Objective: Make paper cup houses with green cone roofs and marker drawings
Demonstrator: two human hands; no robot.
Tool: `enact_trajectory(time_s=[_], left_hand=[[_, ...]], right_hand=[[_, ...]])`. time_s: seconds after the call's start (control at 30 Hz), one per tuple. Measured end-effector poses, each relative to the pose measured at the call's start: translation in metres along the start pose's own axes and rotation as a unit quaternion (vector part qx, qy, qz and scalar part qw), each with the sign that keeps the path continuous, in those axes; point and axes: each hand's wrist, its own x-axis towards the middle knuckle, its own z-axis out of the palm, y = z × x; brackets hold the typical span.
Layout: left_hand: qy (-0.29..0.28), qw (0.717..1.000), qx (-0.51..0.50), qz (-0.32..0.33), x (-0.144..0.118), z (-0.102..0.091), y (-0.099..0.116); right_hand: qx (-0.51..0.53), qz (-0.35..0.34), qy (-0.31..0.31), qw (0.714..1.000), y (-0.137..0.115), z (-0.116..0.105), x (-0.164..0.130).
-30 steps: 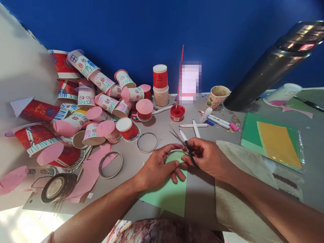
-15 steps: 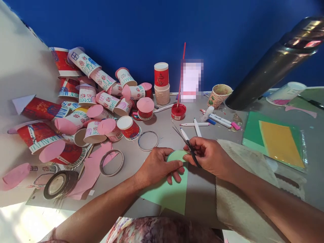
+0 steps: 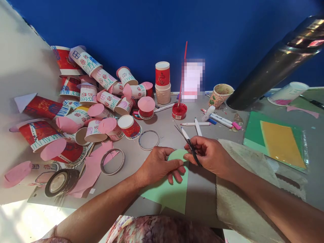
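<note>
My left hand (image 3: 162, 165) is closed on a light green piece of paper (image 3: 177, 154) with a rounded, dark-lined edge, its thumb pressing on top. A larger light green sheet (image 3: 174, 199) lies beneath that hand on the table. In my right hand (image 3: 206, 155) is a pair of scissors (image 3: 193, 152) with black handles, blades pointing up and to the left, away from the paper. The right fingertips also touch the right edge of the rounded piece. Some of the paper is hidden by my fingers.
Decorated paper cups (image 3: 108, 99) are heaped at the left. Tape rings (image 3: 113, 162) and pink paper scraps (image 3: 95, 165) lie nearer. Markers (image 3: 198, 126), a red paint pot (image 3: 179, 111) and a black bottle (image 3: 265, 74) stand farther back. A cloth (image 3: 235, 189) and colored paper (image 3: 282, 143) lie at right.
The whole view has shifted slightly. My hands, the green paper and the scissors keep nearly the same positions.
</note>
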Motion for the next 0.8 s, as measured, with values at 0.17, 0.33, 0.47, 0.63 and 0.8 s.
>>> enact_trajectory(time_s=[0.17, 0.33, 0.47, 0.63, 0.8], left_hand=[[0.001, 1.000, 0.001, -0.003, 0.000, 0.000, 0.000], [0.010, 1.000, 0.003, 0.000, 0.001, 0.000, 0.000], [0.032, 0.999, 0.016, 0.014, 0.002, -0.001, 0.000], [0.061, 0.997, 0.041, 0.024, 0.002, 0.000, -0.001], [0.059, 0.997, 0.057, 0.012, 0.002, 0.002, -0.001]], right_hand=[[0.000, 0.001, 0.001, 1.000, 0.000, 0.000, -0.001], [0.036, 0.026, -0.007, 0.999, -0.004, -0.003, -0.001], [0.072, 0.047, -0.019, 0.996, -0.014, -0.007, -0.001], [0.069, 0.050, -0.045, 0.995, -0.017, -0.005, -0.003], [0.056, 0.039, -0.043, 0.997, -0.006, -0.001, -0.003]])
